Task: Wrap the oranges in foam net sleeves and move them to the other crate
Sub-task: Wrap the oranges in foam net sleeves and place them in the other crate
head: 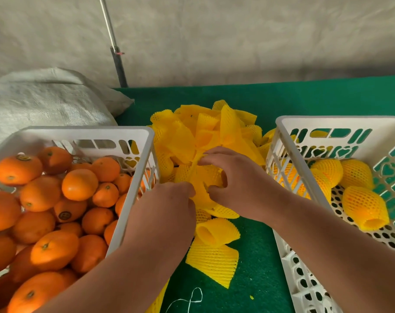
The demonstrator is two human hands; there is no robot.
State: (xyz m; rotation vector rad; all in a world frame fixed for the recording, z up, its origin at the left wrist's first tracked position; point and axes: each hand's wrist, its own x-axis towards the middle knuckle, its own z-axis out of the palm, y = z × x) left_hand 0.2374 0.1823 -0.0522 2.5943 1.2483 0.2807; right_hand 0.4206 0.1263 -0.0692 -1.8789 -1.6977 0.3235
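Both arms reach forward between two crates, left hand (169, 199) and right hand (232, 179) palms down, fingers curled, pinching one yellow sleeve (203, 177).

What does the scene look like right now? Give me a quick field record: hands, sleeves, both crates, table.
left hand: grips a foam net sleeve at the pile's near edge
right hand: fingers curled on the same sleeve
sleeve pile: yellow, loose, between the crates
left crate: white, heaped with bare oranges
right crate: white, a few wrapped oranges at its far end
table: green cover, stray sleeves near the hands
orange in hand: none visible
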